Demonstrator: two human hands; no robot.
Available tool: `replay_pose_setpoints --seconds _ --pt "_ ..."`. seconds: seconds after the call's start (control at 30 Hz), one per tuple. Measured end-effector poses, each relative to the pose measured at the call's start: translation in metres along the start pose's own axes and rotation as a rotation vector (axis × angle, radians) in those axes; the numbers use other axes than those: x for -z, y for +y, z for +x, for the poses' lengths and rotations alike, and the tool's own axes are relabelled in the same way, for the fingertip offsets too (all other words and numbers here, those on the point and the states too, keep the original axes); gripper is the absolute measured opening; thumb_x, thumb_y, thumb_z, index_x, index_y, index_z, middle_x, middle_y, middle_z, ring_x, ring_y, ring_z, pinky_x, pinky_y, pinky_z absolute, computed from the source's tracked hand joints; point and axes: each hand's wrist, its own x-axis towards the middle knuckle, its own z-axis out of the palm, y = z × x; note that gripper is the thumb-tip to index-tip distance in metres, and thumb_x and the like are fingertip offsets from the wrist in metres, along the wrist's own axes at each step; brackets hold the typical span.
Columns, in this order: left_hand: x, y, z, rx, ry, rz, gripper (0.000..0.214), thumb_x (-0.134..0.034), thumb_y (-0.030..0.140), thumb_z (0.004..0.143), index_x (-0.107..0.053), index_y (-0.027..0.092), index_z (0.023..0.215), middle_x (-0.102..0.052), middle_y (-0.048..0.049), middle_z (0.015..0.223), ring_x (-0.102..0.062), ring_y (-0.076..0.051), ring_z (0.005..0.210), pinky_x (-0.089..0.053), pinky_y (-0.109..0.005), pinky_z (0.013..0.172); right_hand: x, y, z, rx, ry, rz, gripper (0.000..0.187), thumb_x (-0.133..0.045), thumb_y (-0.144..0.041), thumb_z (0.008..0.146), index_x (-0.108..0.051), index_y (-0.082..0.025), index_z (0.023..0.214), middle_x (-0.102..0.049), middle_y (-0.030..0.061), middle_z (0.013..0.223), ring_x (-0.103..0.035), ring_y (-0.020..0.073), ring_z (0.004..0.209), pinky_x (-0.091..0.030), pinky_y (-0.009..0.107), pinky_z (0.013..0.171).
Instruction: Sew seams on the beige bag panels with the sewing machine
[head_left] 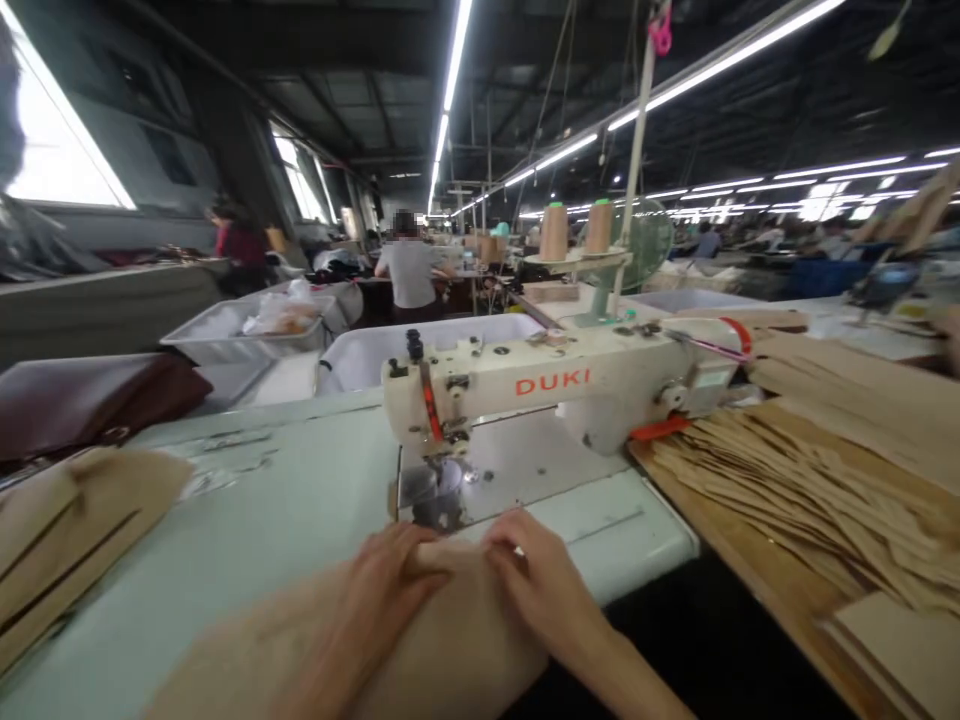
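With the fingers of the left hand [386,585] and right hand [544,580], pinching the top edge of a beige fabric piece [469,640], hanging toward six o'clock from both hands. Facing a white sewing machine [517,380] at twelve, just beyond that edge. Seeing thread cones [554,232] at one, beige strips [787,480] on a brown board [776,580] near three, and a beige panel [75,530] at nine.

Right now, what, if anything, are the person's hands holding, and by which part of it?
The left hand and right hand hold a tan fabric panel by its far edge, the one facing the sewing machine.
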Motion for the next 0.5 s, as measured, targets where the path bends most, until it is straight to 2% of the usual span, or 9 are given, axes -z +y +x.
replay_pose_setpoints --seconds 0.07,0.1,0.17,0.2,0.27,0.3,0.4,0.5 --pt "0.009 0.014 -0.010 -0.004 0.030 -0.025 0.014 -0.062 0.038 0.093 -0.065 0.025 0.091 -0.068 -0.0003 0.088 -0.065 -0.021 0.084 -0.053 -0.031 0.073 0.015 -0.008 -0.006 0.013 -0.097 0.207 0.009 -0.055 -0.021 0.093 -0.064 -0.019 0.096 -0.066 0.0040 0.100 -0.061 0.0162 0.097 -0.046 0.028 0.087" --pt "0.013 0.021 -0.015 -0.045 0.075 -0.046 0.014 -0.058 0.037 0.096 -0.064 0.025 0.091 -0.068 -0.0009 0.089 -0.064 -0.021 0.084 -0.051 -0.031 0.073 0.023 -0.012 -0.010 0.014 -0.163 0.314 0.013 -0.056 -0.028 0.095 -0.064 -0.019 0.099 -0.067 0.0047 0.101 -0.062 0.0167 0.097 -0.046 0.028 0.086" --pt "0.020 0.031 -0.029 -0.191 0.168 -0.063 0.012 -0.053 0.028 0.099 -0.064 0.025 0.100 -0.068 -0.0018 0.093 -0.063 -0.020 0.087 -0.047 -0.031 0.076 0.034 -0.019 -0.017 -0.009 -0.231 0.503 0.028 -0.048 -0.043 0.100 -0.061 -0.018 0.104 -0.070 0.0055 0.093 -0.064 0.0167 0.089 -0.048 0.030 0.084" --pt "0.024 0.034 -0.037 -0.270 0.197 -0.040 0.015 -0.052 0.023 0.098 -0.064 0.026 0.106 -0.069 -0.0016 0.096 -0.064 -0.019 0.089 -0.045 -0.031 0.079 0.037 -0.023 -0.020 -0.027 -0.221 0.552 0.035 -0.041 -0.047 0.102 -0.061 -0.018 0.104 -0.071 0.0053 0.087 -0.065 0.0162 0.084 -0.048 0.030 0.083" --pt "0.031 0.035 -0.052 -0.386 0.187 0.052 0.025 -0.048 0.018 0.099 -0.062 0.027 0.117 -0.071 -0.0008 0.102 -0.064 -0.018 0.092 -0.042 -0.030 0.084 0.037 -0.029 -0.024 -0.064 -0.157 0.510 0.042 -0.033 -0.048 0.105 -0.062 -0.018 0.104 -0.070 0.0044 0.081 -0.065 0.0150 0.079 -0.048 0.029 0.080" --pt "0.034 0.034 -0.058 -0.428 0.156 0.101 0.027 -0.046 0.019 0.100 -0.062 0.027 0.120 -0.072 -0.0007 0.105 -0.065 -0.018 0.094 -0.041 -0.030 0.086 0.034 -0.032 -0.025 -0.079 -0.151 0.431 0.040 -0.036 -0.047 0.104 -0.064 -0.018 0.105 -0.070 0.0041 0.084 -0.065 0.0145 0.080 -0.048 0.029 0.080" --pt "0.039 0.036 -0.071 -0.494 0.100 0.180 0.032 -0.036 0.029 0.106 -0.064 0.025 0.122 -0.073 -0.0011 0.110 -0.065 -0.019 0.098 -0.038 -0.030 0.093 0.025 -0.041 -0.027 -0.068 -0.262 0.219 0.025 -0.054 -0.038 0.099 -0.071 -0.024 0.109 -0.068 0.0031 0.106 -0.063 0.0140 0.093 -0.048 0.026 0.084" --pt "0.041 0.045 -0.079 -0.473 0.080 0.179 0.035 -0.033 0.032 0.108 -0.064 0.026 0.124 -0.073 -0.0002 0.112 -0.065 -0.018 0.102 -0.035 -0.029 0.098 0.015 -0.046 -0.031 -0.052 -0.352 0.174 0.015 -0.062 -0.030 0.094 -0.075 -0.026 0.100 -0.068 0.0002 0.103 -0.063 0.0130 0.095 -0.048 0.024 0.085"
